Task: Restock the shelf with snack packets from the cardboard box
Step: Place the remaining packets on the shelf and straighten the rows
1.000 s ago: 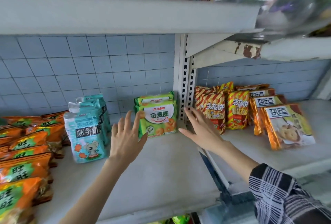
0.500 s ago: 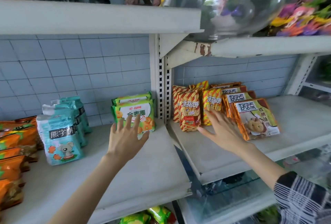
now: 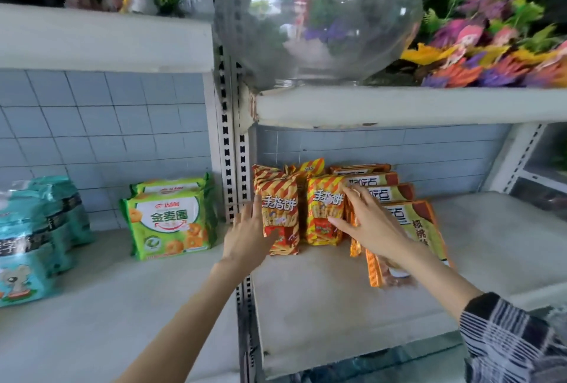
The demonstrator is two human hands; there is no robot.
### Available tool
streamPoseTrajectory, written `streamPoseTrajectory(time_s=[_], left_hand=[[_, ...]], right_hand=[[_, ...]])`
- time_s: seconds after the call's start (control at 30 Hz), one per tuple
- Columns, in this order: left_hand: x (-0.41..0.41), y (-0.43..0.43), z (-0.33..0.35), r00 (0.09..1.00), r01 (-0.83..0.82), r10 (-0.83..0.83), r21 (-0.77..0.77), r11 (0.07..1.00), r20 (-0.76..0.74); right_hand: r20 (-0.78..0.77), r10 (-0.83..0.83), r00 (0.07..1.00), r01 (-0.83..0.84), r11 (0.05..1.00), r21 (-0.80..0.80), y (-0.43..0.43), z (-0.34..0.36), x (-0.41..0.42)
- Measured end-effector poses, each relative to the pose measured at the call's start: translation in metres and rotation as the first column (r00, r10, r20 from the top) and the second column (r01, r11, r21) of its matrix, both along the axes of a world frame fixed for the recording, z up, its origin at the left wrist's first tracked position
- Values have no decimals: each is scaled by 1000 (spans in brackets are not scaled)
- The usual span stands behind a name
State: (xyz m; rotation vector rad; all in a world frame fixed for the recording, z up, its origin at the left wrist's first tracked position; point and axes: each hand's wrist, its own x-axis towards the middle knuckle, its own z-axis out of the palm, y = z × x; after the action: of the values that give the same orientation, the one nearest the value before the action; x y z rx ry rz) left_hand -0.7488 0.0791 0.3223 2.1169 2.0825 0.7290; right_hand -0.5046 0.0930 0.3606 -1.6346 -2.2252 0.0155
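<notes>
Here, the white shelf [image 3: 322, 306] is sitting thinly stocked in its right-hand bay, while a glass bowl [image 3: 316, 20] and artificial flowers [image 3: 491, 54] are crowding the tier above. In the left-hand bay, teal packets [image 3: 40, 223] and green packets [image 3: 171, 220] are standing in short files against the tiled wall.

In the right-hand bay, a row of orange packets [image 3: 426, 217] is leaning back, overlapping front to rear, just beside 2 striped packets [image 3: 277, 198] standing upright at the back. The person's right hand [image 3: 377, 229] is lying flat across the orange fronts, fingers spread and pinching nothing, the thumb touching the nearer striped packet. The left hand [image 3: 248, 238], fingers straight and gripping nothing, is resting against the outer edge of the other striped packet.

The 2 hands are bracketing the cluster, apparently to square it up and keep the faces forward before more stock goes in. The cardboard box is out of view.
</notes>
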Motion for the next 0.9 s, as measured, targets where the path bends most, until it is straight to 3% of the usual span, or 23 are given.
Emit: streamPoseTrajectory(time_s=[0.13,0.27,0.57,0.9], left_hand=[[26,21,-4,990,-82,86,-39,996,110],[46,40,0,975,-176,172,21,984,138],[66,62,-2,940,-275,256,55,960,226],[52,62,-10,923,-311,251,182,933,291]], right_hand=[[-31,53,998,-54,998,-26,38,7,-5],[-16,81,997,-82,995,-53,72,8,-18],[105,7,994,-14,998,67,94,-3,-27],[-36,29,999,-22,987,162,94,-13,-50]])
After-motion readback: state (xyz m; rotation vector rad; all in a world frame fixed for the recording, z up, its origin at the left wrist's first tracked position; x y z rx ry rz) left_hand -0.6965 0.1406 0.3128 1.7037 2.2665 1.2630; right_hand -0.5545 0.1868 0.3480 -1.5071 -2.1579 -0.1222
